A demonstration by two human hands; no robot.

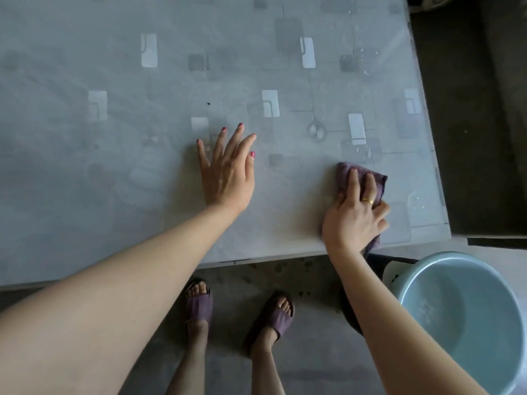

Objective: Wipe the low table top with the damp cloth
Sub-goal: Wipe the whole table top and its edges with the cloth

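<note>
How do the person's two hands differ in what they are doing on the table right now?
The left hand lies open with fingers spread, flat on the bare table top; the right hand is curled, pressing the purple cloth. The left hand holds nothing, while the right hand grips the cloth near the table's front right corner. The right hand wears a gold ring; none shows on the left hand. Both have red-painted nails.

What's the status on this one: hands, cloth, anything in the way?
Right hand pressing purple cloth at table top's near right corner. Left hand flat, empty. Top unobstructed; basin beside.
</note>
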